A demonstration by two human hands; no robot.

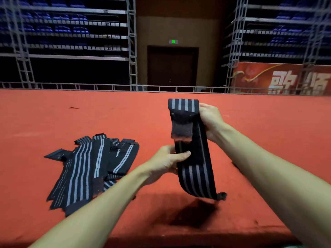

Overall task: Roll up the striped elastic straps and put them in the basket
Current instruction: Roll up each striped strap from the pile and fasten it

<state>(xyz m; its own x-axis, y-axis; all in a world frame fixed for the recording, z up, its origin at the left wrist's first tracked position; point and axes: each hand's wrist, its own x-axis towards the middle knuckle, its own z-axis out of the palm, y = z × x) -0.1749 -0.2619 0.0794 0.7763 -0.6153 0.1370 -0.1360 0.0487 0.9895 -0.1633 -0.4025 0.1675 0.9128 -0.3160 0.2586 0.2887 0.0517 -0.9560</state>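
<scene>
I hold one black elastic strap with grey stripes [195, 174] up above the red surface, folded over at its top. My right hand [210, 117] grips its upper part from the right side. My left hand [170, 161] pinches its middle, thumb across the front. The strap's lower end hangs loose and casts a shadow on the surface below. A pile of several more striped straps [86, 169] lies flat to the left of my left forearm. No basket is in view.
The red carpeted surface [53, 119] stretches wide to a far edge with a low metal rail [107, 86]. Beyond it stand metal scaffolding, rows of blue seats, a dark door and a red banner [279, 78].
</scene>
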